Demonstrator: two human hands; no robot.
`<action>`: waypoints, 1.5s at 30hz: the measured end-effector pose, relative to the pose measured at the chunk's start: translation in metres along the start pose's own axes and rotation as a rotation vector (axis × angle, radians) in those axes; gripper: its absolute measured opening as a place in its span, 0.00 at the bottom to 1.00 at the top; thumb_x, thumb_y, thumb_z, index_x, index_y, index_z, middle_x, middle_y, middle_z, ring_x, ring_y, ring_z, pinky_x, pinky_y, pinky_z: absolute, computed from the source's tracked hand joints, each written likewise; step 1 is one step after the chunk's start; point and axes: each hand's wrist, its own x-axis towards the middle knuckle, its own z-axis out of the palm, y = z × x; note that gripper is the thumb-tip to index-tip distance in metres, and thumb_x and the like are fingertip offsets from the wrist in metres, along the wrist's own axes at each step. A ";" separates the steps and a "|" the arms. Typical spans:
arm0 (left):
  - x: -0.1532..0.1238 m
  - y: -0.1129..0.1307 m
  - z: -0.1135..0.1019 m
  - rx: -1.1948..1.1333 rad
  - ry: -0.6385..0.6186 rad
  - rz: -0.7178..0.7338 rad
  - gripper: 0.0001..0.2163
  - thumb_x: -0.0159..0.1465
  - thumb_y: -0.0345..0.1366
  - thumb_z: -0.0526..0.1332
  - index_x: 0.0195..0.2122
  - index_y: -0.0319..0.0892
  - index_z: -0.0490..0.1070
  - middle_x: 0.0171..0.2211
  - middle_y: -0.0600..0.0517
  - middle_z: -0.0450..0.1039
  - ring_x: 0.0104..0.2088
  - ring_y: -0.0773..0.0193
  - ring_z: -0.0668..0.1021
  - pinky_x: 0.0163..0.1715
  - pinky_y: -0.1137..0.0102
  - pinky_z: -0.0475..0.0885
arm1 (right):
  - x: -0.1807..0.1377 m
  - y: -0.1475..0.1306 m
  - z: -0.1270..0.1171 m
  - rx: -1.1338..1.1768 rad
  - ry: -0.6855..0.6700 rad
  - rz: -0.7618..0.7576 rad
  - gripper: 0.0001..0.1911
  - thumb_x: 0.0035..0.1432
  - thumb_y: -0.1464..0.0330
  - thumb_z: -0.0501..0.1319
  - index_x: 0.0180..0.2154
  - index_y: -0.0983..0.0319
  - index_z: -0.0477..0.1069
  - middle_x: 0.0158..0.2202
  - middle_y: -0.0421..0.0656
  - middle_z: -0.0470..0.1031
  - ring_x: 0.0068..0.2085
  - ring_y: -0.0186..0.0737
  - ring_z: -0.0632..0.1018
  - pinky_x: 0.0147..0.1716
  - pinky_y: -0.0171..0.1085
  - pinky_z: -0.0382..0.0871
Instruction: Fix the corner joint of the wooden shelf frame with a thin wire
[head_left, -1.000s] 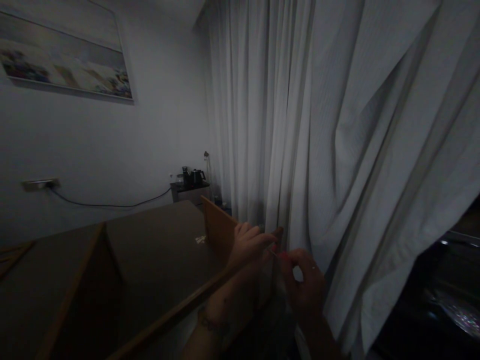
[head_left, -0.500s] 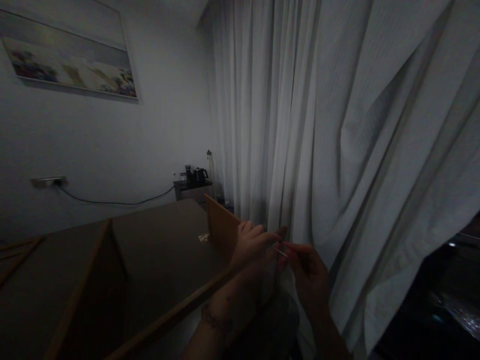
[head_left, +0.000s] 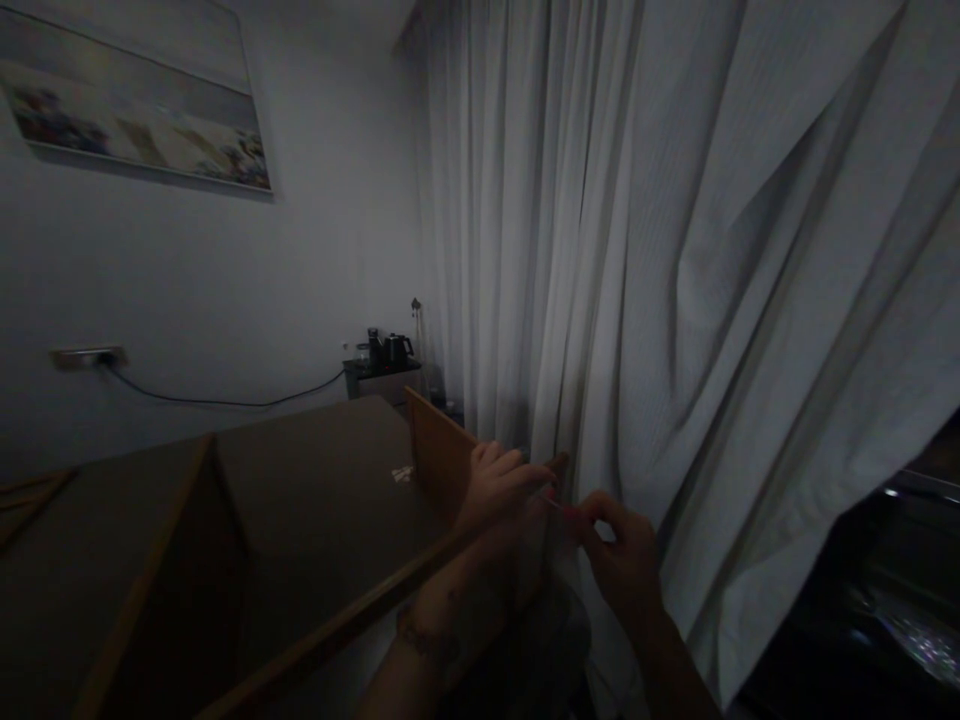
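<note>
The room is dim. My left hand (head_left: 501, 490) rests on the corner of a wooden cabinet frame (head_left: 442, 455), its fingers closed and pinched toward a thin metal pin or needle (head_left: 553, 503). My right hand (head_left: 619, 560) is just to the right, thumb and forefinger pinched on the other end of that thin piece. Both hands meet in front of the white curtain (head_left: 675, 250), right at the frame's upper corner. What the thin piece is cannot be told for sure.
The brown cabinet back panel (head_left: 300, 500) spreads to the left with wooden edges. A small side table with a kettle (head_left: 386, 355) stands by the far wall. A cable runs from a wall socket (head_left: 82, 357). A framed picture (head_left: 135, 110) hangs above.
My right hand has shifted slightly, curling its fingers tighter on the thin piece; my left hand stays on the frame's corner. The view has barely moved.
</note>
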 end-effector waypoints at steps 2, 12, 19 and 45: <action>0.000 0.001 -0.001 -0.002 -0.008 -0.003 0.05 0.62 0.39 0.64 0.38 0.50 0.79 0.26 0.54 0.68 0.36 0.60 0.69 0.44 0.63 0.60 | -0.002 -0.003 0.002 0.033 -0.010 0.062 0.27 0.60 0.51 0.61 0.16 0.60 0.66 0.13 0.35 0.66 0.16 0.31 0.69 0.18 0.30 0.62; -0.002 0.001 -0.003 -0.007 -0.029 0.001 0.06 0.64 0.38 0.63 0.39 0.48 0.78 0.29 0.53 0.70 0.37 0.59 0.68 0.44 0.63 0.60 | -0.011 -0.010 0.011 0.168 -0.055 0.287 0.25 0.62 0.51 0.58 0.20 0.59 0.63 0.13 0.33 0.62 0.16 0.31 0.66 0.17 0.30 0.61; 0.001 -0.001 0.000 -0.019 -0.019 0.009 0.06 0.63 0.40 0.64 0.38 0.49 0.79 0.26 0.54 0.68 0.35 0.60 0.68 0.42 0.64 0.59 | -0.011 -0.004 0.013 0.071 0.056 0.136 0.12 0.62 0.58 0.61 0.34 0.59 0.73 0.24 0.36 0.74 0.25 0.33 0.75 0.24 0.30 0.69; -0.001 0.004 -0.008 -0.040 -0.069 -0.022 0.07 0.66 0.41 0.59 0.39 0.50 0.77 0.31 0.53 0.70 0.40 0.58 0.69 0.47 0.62 0.64 | -0.007 0.020 -0.006 0.248 -0.268 -0.167 0.11 0.66 0.70 0.59 0.47 0.51 0.75 0.42 0.40 0.78 0.45 0.35 0.78 0.46 0.33 0.71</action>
